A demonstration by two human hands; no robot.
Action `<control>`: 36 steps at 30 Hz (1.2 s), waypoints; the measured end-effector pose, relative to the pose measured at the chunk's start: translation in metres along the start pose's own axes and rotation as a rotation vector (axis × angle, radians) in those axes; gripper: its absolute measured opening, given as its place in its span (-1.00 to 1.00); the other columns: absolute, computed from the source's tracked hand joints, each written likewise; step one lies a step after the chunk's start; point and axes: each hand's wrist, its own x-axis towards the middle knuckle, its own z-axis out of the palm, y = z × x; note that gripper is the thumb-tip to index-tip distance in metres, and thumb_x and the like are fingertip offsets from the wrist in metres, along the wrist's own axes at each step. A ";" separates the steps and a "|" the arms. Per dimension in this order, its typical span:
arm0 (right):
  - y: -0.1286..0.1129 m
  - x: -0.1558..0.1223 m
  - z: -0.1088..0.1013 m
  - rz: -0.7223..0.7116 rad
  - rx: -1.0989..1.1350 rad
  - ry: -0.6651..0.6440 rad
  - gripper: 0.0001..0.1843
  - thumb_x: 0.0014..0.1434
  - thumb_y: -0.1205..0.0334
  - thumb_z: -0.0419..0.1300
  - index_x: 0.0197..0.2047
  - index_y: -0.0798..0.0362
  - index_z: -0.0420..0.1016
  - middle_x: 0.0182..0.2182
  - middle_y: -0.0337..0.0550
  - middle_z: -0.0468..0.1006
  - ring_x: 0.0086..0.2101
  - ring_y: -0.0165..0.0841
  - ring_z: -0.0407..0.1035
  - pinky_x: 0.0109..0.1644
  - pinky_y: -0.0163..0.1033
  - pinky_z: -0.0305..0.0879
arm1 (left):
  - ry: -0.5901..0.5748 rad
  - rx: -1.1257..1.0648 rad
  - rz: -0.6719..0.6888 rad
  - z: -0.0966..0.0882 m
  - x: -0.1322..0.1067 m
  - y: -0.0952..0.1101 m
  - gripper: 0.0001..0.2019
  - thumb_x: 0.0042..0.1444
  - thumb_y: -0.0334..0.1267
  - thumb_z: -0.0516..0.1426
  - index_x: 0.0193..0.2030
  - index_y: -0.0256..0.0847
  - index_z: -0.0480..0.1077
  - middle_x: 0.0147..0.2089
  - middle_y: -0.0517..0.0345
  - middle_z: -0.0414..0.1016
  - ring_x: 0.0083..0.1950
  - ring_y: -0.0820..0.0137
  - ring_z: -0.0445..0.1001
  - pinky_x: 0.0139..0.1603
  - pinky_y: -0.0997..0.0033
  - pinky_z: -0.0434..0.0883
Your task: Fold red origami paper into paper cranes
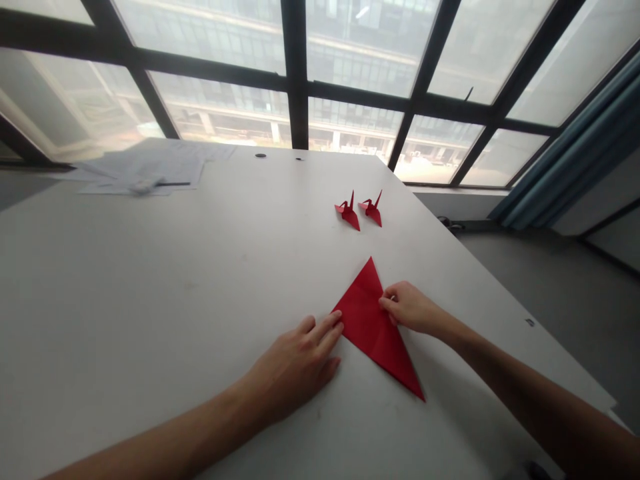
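A sheet of red origami paper (370, 313), folded into a triangle, lies on the white table. My left hand (305, 357) rests flat beside it, fingers stretched out, the fingertips touching its left corner. On the opposite side, my right hand (407, 307) is closed in a pinch at the long right edge of the paper. One point of the triangle faces the window and another faces toward me. Beyond the paper stand two folded red paper cranes, the left crane (349, 212) close beside the right crane (371, 209).
Loose white papers (150, 163) lie at the table's far left, with a pen-like dark stick (173, 183) on them. The white table (150, 300) ends at a slanting right edge. Large windows (345, 120) rise behind it, and a blue curtain (565, 153) hangs at right.
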 end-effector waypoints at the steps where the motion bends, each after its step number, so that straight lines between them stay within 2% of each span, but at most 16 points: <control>1: -0.001 0.002 -0.001 -0.001 -0.010 0.020 -0.69 0.21 0.27 0.08 -0.54 0.10 0.47 -0.69 -0.18 0.47 -0.62 -0.41 0.29 -0.48 -0.29 0.12 | -0.003 0.005 0.000 0.000 0.000 0.000 -0.56 0.30 -0.29 0.10 0.31 -0.25 0.30 0.38 -0.05 0.29 0.11 0.14 0.45 0.09 0.17 0.41; 4: -0.008 -0.003 -0.003 -0.067 -0.048 0.102 -0.74 0.24 0.24 0.10 -0.41 0.09 0.54 -0.52 -0.12 0.57 -0.47 -0.34 0.39 -0.35 -0.25 0.22 | -0.016 0.003 0.005 -0.002 0.001 0.001 -0.56 0.30 -0.29 0.10 0.31 -0.25 0.30 0.38 -0.06 0.29 0.11 0.13 0.45 0.10 0.14 0.43; 6: -0.013 -0.012 -0.003 -0.217 -0.093 0.142 -0.79 0.25 0.26 0.12 -0.19 0.04 0.60 -0.30 -0.10 0.62 -0.29 -0.27 0.44 -0.16 -0.19 0.28 | -0.023 -0.028 -0.009 -0.004 0.003 0.001 -0.57 0.30 -0.29 0.10 0.29 -0.22 0.31 0.36 -0.05 0.31 0.13 0.14 0.45 0.12 0.13 0.43; 9: -0.013 -0.023 -0.002 -0.446 -0.165 0.127 -0.69 0.28 0.34 0.10 0.00 -0.05 0.59 -0.08 -0.06 0.56 -0.06 -0.18 0.38 0.05 -0.09 0.28 | -0.046 -0.140 -0.089 -0.009 0.008 -0.003 -0.67 0.32 -0.31 0.07 0.21 -0.12 0.35 0.30 0.05 0.36 0.13 0.21 0.47 0.12 0.17 0.45; 11: -0.010 -0.025 -0.001 -0.494 -0.183 0.119 -0.68 0.29 0.35 0.11 0.02 -0.08 0.58 -0.02 -0.04 0.51 0.00 -0.14 0.33 0.11 -0.03 0.27 | -0.066 -0.240 -0.147 -0.013 0.014 -0.008 -0.74 0.35 -0.32 0.03 0.12 -0.07 0.38 0.23 0.13 0.39 0.06 0.30 0.51 0.09 0.25 0.46; 15: -0.003 -0.024 0.000 -0.490 -0.189 0.134 -0.69 0.27 0.30 0.19 0.05 -0.12 0.56 0.05 -0.04 0.46 0.03 -0.09 0.27 0.17 0.07 0.25 | -0.095 -0.382 -0.210 -0.025 0.028 -0.018 -0.80 0.38 -0.30 0.02 -0.04 -0.05 0.47 0.08 0.20 0.45 -0.15 0.43 0.54 -0.05 0.40 0.48; 17: -0.001 -0.022 0.000 -0.491 -0.193 0.139 -0.69 0.27 0.30 0.20 0.06 -0.12 0.55 0.06 -0.04 0.45 0.04 -0.09 0.26 0.18 0.09 0.24 | -0.027 -0.337 -0.251 -0.029 0.036 -0.014 -0.80 0.37 -0.33 0.02 -0.07 -0.10 0.47 0.02 0.16 0.47 -0.15 0.41 0.53 -0.06 0.38 0.48; 18: -0.001 -0.022 0.001 -0.495 -0.195 0.142 -0.69 0.26 0.31 0.20 0.06 -0.12 0.55 0.05 -0.04 0.45 0.04 -0.09 0.26 0.19 0.09 0.24 | 0.020 -0.270 -0.248 -0.029 0.041 -0.009 -0.79 0.37 -0.36 0.01 -0.04 -0.12 0.47 0.04 0.11 0.47 -0.07 0.36 0.51 -0.01 0.33 0.47; 22: 0.000 -0.021 0.003 -0.511 -0.189 0.151 -0.65 0.24 0.39 0.17 0.05 -0.12 0.54 0.01 -0.05 0.46 0.01 -0.11 0.27 0.17 0.06 0.26 | -0.001 -0.100 0.001 -0.012 0.057 0.026 -0.81 0.31 -0.41 0.06 -0.05 -0.21 0.47 0.01 -0.01 0.50 0.10 0.22 0.45 0.20 0.16 0.39; 25: 0.001 -0.021 0.005 -0.508 -0.184 0.164 -0.65 0.25 0.39 0.14 0.04 -0.11 0.55 0.01 -0.03 0.46 0.02 -0.10 0.28 0.16 0.05 0.27 | 0.061 0.026 -0.010 0.010 0.060 0.045 -0.72 0.36 -0.36 0.01 0.10 -0.36 0.42 0.12 -0.16 0.47 0.21 0.09 0.39 0.31 0.03 0.31; 28: 0.001 -0.020 0.007 -0.501 -0.170 0.173 -0.66 0.25 0.38 0.13 0.02 -0.09 0.56 0.01 -0.02 0.47 0.02 -0.09 0.28 0.16 0.05 0.27 | 0.058 0.051 -0.020 0.024 0.058 0.049 -0.62 0.37 -0.27 0.02 0.22 -0.43 0.35 0.23 -0.21 0.40 0.31 0.03 0.31 0.38 0.03 0.23; 31: 0.002 -0.018 0.005 -0.489 -0.103 0.204 -0.70 0.23 0.36 0.16 -0.02 -0.07 0.58 -0.03 -0.03 0.50 0.00 -0.11 0.32 0.14 0.00 0.28 | 0.048 0.030 -0.046 0.027 0.056 0.048 -0.60 0.38 -0.23 0.01 0.23 -0.42 0.35 0.25 -0.20 0.40 0.34 0.01 0.29 0.39 0.01 0.22; 36: 0.009 -0.007 -0.012 -0.270 0.095 0.268 -0.81 0.24 0.24 0.15 -0.17 0.01 0.59 -0.27 -0.11 0.61 -0.33 -0.25 0.42 -0.16 -0.13 0.35 | 0.040 -0.043 -0.070 0.024 0.057 0.046 -0.56 0.39 -0.21 -0.02 0.31 -0.39 0.28 0.27 -0.23 0.38 0.33 0.02 0.30 0.33 -0.01 0.28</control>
